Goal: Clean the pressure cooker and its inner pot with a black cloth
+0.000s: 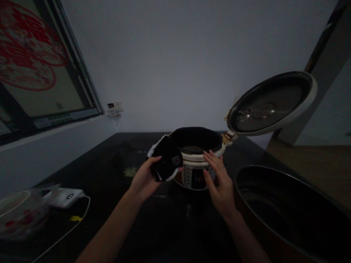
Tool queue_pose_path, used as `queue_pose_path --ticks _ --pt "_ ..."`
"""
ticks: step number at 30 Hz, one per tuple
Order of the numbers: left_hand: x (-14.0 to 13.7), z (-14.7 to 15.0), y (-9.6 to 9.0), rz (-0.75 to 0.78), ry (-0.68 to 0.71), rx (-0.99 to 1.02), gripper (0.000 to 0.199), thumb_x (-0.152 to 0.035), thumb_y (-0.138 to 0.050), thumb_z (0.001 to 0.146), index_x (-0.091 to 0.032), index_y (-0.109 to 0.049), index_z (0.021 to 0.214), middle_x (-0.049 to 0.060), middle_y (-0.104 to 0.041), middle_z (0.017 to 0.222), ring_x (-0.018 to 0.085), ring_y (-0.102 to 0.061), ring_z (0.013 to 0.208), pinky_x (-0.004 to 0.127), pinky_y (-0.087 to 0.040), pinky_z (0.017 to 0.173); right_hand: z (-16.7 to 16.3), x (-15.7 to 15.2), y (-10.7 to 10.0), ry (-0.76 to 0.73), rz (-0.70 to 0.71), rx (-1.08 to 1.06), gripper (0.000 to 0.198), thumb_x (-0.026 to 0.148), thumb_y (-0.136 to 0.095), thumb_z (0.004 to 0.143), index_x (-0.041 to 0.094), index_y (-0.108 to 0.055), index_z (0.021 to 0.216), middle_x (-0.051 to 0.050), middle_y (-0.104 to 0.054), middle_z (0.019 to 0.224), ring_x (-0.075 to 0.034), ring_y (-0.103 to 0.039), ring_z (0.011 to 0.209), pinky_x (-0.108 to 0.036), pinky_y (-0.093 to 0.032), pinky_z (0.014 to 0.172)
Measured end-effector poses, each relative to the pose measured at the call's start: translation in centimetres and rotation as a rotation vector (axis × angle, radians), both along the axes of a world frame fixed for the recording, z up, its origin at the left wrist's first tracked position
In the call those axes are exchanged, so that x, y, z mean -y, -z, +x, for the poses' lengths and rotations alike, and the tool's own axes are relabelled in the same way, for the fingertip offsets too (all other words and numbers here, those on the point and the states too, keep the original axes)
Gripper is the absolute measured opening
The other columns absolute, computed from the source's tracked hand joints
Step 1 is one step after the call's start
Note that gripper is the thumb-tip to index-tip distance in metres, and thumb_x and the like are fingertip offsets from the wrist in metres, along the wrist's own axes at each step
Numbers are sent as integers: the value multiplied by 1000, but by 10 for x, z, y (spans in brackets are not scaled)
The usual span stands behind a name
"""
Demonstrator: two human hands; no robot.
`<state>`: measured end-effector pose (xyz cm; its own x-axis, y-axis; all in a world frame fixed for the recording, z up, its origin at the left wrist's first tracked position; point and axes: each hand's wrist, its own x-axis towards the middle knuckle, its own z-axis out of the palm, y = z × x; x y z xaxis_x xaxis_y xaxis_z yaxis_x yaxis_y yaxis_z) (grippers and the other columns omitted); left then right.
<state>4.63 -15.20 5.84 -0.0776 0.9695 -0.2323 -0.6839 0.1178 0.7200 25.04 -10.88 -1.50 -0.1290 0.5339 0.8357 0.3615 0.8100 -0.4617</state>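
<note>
In my left hand (146,178) is a folded black cloth piece (167,157) with white fluffy-looking edges and a small badge; its exact kind is hard to make out in the dim light. It hangs at the left side of an electric cooker (189,177) with a control panel on its front. The cooker's hinged lid (270,104) stands raised to the right, and a dark inner pot (196,137) shows inside. My right hand (221,182) has its fingers stretched out at the cooker's front rim, seemingly touching it, with the thumb over the panel.
A large dark pot or basin (290,171) stands close at right. To the left lie a white power strip (67,197) with a cord, a clear plastic bag (23,219) and a yellow scrap (76,218). Behind the black table (109,157) is a wall with a socket (115,108).
</note>
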Motion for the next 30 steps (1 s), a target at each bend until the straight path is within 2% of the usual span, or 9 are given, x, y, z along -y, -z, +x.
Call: queue_pose_path --ticks 4,9,12,15,18,21,23,27,30 --pt "21 23 21 -38 70 -84 30 -33 -58 79 -21 -70 104 11 -75 106 34 -66 110 48 -57 89 -5 39 15 -184 -391 -361 38 31 -55 94 26 -56 131 -10 -60 134 -23 -57 125 -44 -44 107" --pt "41 58 69 -81 -192 -164 35 -51 -67 71 -30 -71 99 6 -72 116 33 -61 120 44 -58 88 -21 82 71 -335 -927 -882 47 48 -69 82 26 -61 124 -8 -62 132 -23 -58 122 -40 -50 101" --pt "50 87 103 -129 -268 -145 44 -58 -67 69 -33 -70 104 5 -71 120 32 -59 123 43 -57 90 -26 95 102 -394 -1148 -1157 49 51 -80 69 28 -69 110 -5 -66 126 -25 -60 120 -40 -55 93" --pt "55 106 131 -218 -357 -137 57 -63 -70 63 -32 -68 110 7 -68 125 33 -58 124 43 -53 95 -24 98 109 -369 -1212 -1274 46 45 -88 57 26 -72 96 -4 -71 114 -25 -64 112 -37 -56 88" --pt "55 107 144 -153 -340 -252 63 -60 -76 61 -31 -65 116 7 -63 133 33 -54 128 41 -47 103 -17 94 94 -445 -1234 -1283 42 42 -87 61 23 -72 97 -5 -75 104 -26 -68 104 -42 -54 91" --pt "51 94 144 8 -249 -458 55 -51 -77 68 -31 -62 117 5 -62 133 29 -53 129 37 -42 108 -10 87 80 -465 -1210 -1321 43 39 -87 62 22 -73 99 -6 -76 99 -26 -69 100 -44 -52 93" --pt "48 86 142 45 -208 -525 50 -46 -76 72 -30 -61 116 5 -63 132 28 -55 127 36 -44 106 -6 83 79 -424 -1187 -1321 40 39 -85 64 23 -73 99 -5 -76 96 -25 -70 98 -43 -52 94" --pt "46 83 140 37 -185 -446 57 -40 -76 73 -31 -49 123 7 -64 129 27 -59 123 36 -48 101 -6 76 92 -307 -1131 -1282 31 43 -82 68 28 -74 95 -2 -76 101 -21 -70 98 -40 -53 94" --pt "45 87 143 54 -200 -419 68 -36 -77 72 -32 -38 128 8 -67 123 26 -63 118 38 -49 100 -13 74 98 -419 -1202 -1302 31 50 -77 72 27 -75 92 -3 -76 103 -22 -70 99 -43 -53 94"
